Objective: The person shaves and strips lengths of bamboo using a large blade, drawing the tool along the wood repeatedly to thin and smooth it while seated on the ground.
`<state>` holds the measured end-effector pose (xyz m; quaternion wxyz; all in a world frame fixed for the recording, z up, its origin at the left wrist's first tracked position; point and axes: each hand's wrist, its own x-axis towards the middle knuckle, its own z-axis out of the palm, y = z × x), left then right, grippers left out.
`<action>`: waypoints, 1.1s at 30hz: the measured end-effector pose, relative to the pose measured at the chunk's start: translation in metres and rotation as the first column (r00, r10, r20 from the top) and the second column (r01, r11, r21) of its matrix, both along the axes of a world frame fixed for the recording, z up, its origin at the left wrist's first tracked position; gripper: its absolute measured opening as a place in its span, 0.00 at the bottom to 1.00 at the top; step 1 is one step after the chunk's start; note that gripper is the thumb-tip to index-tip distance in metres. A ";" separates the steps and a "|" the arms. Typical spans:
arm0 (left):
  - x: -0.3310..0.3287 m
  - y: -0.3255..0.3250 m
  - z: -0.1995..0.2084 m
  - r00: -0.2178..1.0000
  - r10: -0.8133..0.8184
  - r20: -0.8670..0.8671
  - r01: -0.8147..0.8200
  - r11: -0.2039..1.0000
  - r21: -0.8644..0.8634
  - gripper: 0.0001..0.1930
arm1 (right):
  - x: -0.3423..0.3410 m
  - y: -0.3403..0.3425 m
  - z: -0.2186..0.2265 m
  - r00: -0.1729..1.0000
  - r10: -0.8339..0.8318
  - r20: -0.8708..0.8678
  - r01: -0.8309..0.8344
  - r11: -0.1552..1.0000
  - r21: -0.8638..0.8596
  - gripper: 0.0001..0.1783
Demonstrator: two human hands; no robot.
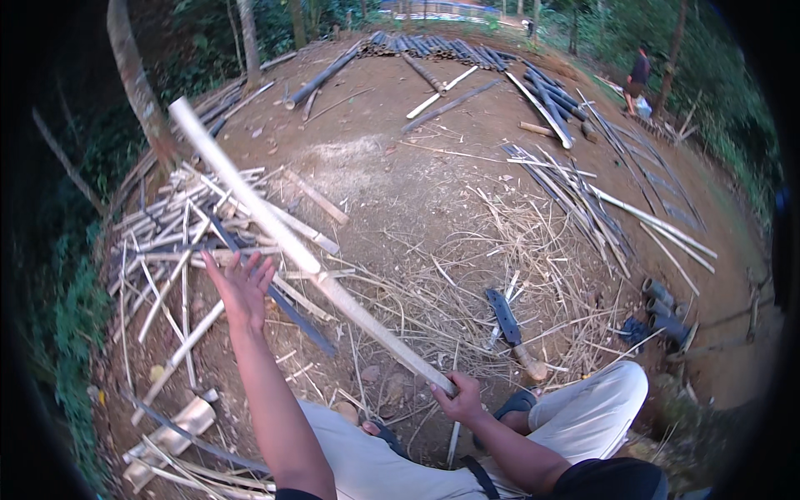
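A long, pale split bamboo piece point(367, 321) slants from my lap up to the far left, its far half bright and slightly blurred. My right hand point(460, 398) is closed round its near end, beside my right knee. To the left of the bamboo, my left hand point(242, 287) is raised with fingers spread and nothing in it. A machete point(504, 318) with a dark, holed blade and a wooden handle lies on the ground ahead of my right foot. Thin bamboo shavings point(433, 292) cover the ground around it.
A heap of split bamboo strips point(179, 221) lies at left, with slender strips point(567, 196) at right. Dark bamboo poles point(433, 46) are stacked at the far end. Short tube pieces point(658, 296) sit near my right knee. A person point(638, 79) stands far right; a tree trunk point(142, 79) rises at left.
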<state>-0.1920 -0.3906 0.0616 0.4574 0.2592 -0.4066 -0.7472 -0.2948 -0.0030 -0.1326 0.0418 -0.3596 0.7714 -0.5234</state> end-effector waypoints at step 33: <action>-0.069 0.219 -0.249 0.386 -0.746 0.543 0.759 0.591 0.273 0.08 | 0.074 -0.042 0.117 0.898 0.313 -0.310 -0.223 0.929 0.294 0.21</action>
